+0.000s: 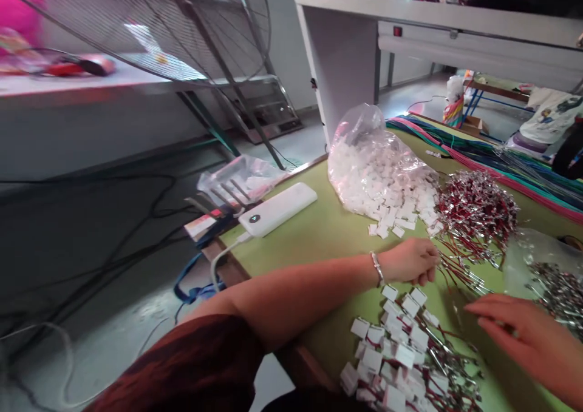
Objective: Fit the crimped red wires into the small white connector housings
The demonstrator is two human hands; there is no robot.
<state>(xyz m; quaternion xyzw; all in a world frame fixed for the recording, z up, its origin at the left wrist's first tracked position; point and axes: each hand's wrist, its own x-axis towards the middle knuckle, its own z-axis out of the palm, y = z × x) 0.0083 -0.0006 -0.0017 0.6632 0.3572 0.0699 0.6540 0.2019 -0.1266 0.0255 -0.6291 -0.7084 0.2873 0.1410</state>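
My left hand [412,260], with a silver bracelet at the wrist, is closed, its fingertips at the ends of several red wires [455,269] with metal tips. Whatever it may hold is hidden by the fingers. To the right, my right hand [523,333] hovers over the table with its fingers stretched out and slightly apart; nothing shows in it. Below my left wrist lies a heap of white plastic connectors [396,357] with red wires and metal ends. Beyond the left hand sits a tangled pile of red wires with silver terminals [476,212].
A clear plastic bag of small white connector pieces [373,163] spills onto the green table [291,242]. A white power bank [279,209] with a cable lies at the left edge. Bundled coloured wires [510,169] run along the back. Another bag of metal-tipped parts [558,293] is at right.
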